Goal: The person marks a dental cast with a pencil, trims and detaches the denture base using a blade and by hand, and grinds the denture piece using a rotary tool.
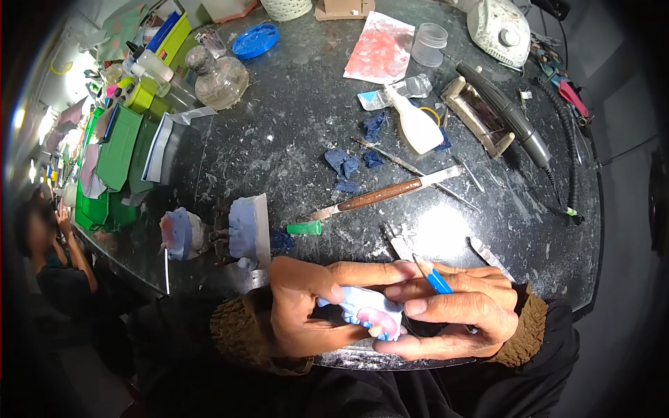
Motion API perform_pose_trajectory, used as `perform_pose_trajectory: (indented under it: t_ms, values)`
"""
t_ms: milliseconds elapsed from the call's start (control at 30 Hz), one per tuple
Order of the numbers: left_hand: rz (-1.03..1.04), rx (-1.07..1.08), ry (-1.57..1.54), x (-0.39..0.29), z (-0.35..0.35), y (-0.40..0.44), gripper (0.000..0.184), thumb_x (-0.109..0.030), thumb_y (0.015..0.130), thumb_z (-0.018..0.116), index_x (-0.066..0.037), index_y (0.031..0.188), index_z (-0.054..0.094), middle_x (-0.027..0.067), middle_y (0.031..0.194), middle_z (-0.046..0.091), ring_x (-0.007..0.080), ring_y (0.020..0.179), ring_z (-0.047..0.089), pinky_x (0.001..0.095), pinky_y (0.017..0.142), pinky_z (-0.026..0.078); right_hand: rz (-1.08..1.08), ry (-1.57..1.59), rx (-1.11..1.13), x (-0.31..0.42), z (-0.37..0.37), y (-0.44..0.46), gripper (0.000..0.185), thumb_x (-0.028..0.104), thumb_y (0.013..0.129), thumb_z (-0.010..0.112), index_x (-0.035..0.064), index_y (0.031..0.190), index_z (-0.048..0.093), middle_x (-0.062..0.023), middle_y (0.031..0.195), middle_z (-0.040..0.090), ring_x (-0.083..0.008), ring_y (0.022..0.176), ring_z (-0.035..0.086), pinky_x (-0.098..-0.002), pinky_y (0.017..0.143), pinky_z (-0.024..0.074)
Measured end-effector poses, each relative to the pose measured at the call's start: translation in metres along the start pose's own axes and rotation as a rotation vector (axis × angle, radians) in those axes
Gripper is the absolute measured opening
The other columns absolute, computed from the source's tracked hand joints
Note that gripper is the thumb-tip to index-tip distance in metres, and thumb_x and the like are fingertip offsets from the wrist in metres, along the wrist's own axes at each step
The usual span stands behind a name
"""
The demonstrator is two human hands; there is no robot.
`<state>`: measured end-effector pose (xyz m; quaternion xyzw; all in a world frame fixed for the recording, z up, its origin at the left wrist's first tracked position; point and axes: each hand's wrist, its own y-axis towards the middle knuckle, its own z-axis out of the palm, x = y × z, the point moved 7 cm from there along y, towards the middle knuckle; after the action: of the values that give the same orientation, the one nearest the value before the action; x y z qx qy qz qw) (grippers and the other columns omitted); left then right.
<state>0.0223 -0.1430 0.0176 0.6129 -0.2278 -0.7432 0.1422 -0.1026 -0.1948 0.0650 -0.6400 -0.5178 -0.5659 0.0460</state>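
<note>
Tooth model (361, 299) is between your 2 hands, over the near edge of the surface (279, 157). Left hand (296, 299): fingers closed on the model's left end, thumb on top. Keep that pinch firm but light, clear of the pink patch (367, 317) and the 1 yellowish tooth (376, 331). Right hand (463, 313): fingers wrapped on the blue tool (438, 281), fingertips at the model's right end. Brace them there, move the tool in small strokes. Can't tell where its working end sits; check before pressing. Keep both wrists low and steady.
</note>
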Motion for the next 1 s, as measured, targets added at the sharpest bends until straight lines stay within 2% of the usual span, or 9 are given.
perform_pose_trajectory:
  t_ms: [200, 233, 267, 400, 467, 533, 633, 800, 1000]
  values:
    - [-0.063, -0.011, 0.116, -0.007, -0.002, 0.008, 0.060, 0.006, 0.069, 0.075, -0.004, 0.100, 0.024, 0.0362, 0.108, 0.054, 0.0336, 0.098, 0.062, 0.0394, 0.083, 0.053, 0.087, 0.003, 0.002, -0.004, -0.004, -0.006, 0.072, 0.012, 0.059, 0.086, 0.0028, 0.117, 0.045, -0.0214, 0.087, 0.067, -0.0330, 0.089, 0.066, -0.0399, 0.083, 0.0519]
    - [-0.099, -0.016, 0.182, -0.009, -0.003, 0.008, 0.061, 0.005, 0.068, 0.076, -0.004, 0.099, 0.024, 0.0355, 0.105, 0.055, 0.0317, 0.096, 0.063, 0.0371, 0.081, 0.054, 0.077, 0.026, 0.024, -0.006, -0.005, -0.008, 0.062, 0.014, 0.074, 0.077, 0.0010, 0.122, 0.041, -0.0211, 0.086, 0.067, -0.0320, 0.088, 0.067, -0.0387, 0.084, 0.0513]
    - [-0.134, -0.023, 0.249, -0.009, -0.005, 0.008, 0.061, 0.005, 0.068, 0.077, -0.003, 0.098, 0.024, 0.0348, 0.103, 0.057, 0.0298, 0.093, 0.065, 0.0348, 0.080, 0.054, 0.066, 0.040, 0.040, -0.007, -0.007, -0.010, 0.053, 0.016, 0.081, 0.068, 0.0007, 0.124, 0.040, -0.0207, 0.086, 0.067, -0.0319, 0.087, 0.067, -0.0390, 0.085, 0.0513]
    - [-0.221, -0.011, 0.419, -0.009, -0.009, 0.006, 0.058, 0.001, 0.065, 0.081, -0.001, 0.093, 0.030, 0.0260, 0.091, 0.063, 0.0201, 0.084, 0.066, 0.0248, 0.065, 0.049, -0.072, 0.053, -0.028, 0.001, -0.009, -0.013, 0.040, 0.017, 0.093, 0.049, 0.0000, 0.128, 0.039, -0.0175, 0.076, 0.067, -0.0288, 0.081, 0.068, -0.0403, 0.084, 0.0526]
    - [-0.276, -0.066, 0.462, -0.006, -0.011, 0.001, 0.053, -0.001, 0.065, 0.081, 0.000, 0.092, 0.035, 0.0221, 0.087, 0.065, 0.0174, 0.080, 0.066, 0.0224, 0.061, 0.046, 0.041, 0.169, 0.080, 0.001, -0.005, -0.010, 0.036, 0.016, 0.088, 0.058, -0.0006, 0.117, 0.046, -0.0178, 0.082, 0.063, -0.0312, 0.086, 0.066, -0.0417, 0.085, 0.0524]
    - [-0.246, -0.075, 0.437, -0.006, -0.009, 0.006, 0.049, -0.003, 0.071, 0.076, 0.001, 0.093, 0.032, 0.0220, 0.081, 0.061, 0.0272, 0.073, 0.066, 0.0408, 0.074, 0.058, 0.216, 0.207, 0.087, 0.004, -0.001, -0.014, 0.031, 0.010, 0.080, 0.068, -0.0011, 0.105, 0.053, -0.0165, 0.092, 0.058, -0.0354, 0.093, 0.064, -0.0430, 0.088, 0.0511]
    - [-0.102, -0.122, 0.276, -0.005, -0.008, 0.007, 0.048, -0.002, 0.072, 0.074, -0.001, 0.094, 0.031, 0.0199, 0.078, 0.058, 0.0301, 0.074, 0.066, 0.0430, 0.072, 0.058, 0.251, 0.145, -0.022, 0.009, 0.003, -0.014, 0.027, 0.003, 0.076, 0.071, -0.0001, 0.098, 0.056, -0.0156, 0.094, 0.056, -0.0366, 0.095, 0.063, -0.0417, 0.087, 0.0529]
    - [-0.017, -0.043, 0.298, -0.008, -0.007, 0.008, 0.051, 0.001, 0.068, 0.076, -0.003, 0.091, 0.031, 0.0210, 0.081, 0.054, 0.0351, 0.077, 0.065, 0.0403, 0.069, 0.059, 0.268, 0.183, -0.019, 0.006, 0.008, -0.018, 0.026, -0.001, 0.075, 0.070, -0.0012, 0.096, 0.055, -0.0151, 0.095, 0.056, -0.0346, 0.096, 0.063, -0.0392, 0.083, 0.0561]
    - [0.017, -0.009, 0.329, -0.009, -0.008, 0.008, 0.050, 0.000, 0.069, 0.076, -0.003, 0.091, 0.031, 0.0203, 0.082, 0.054, 0.0348, 0.077, 0.064, 0.0390, 0.068, 0.059, 0.273, 0.128, 0.033, 0.009, 0.010, -0.014, 0.026, -0.002, 0.076, 0.069, -0.0005, 0.098, 0.055, -0.0150, 0.097, 0.057, -0.0341, 0.096, 0.063, -0.0368, 0.079, 0.0571]
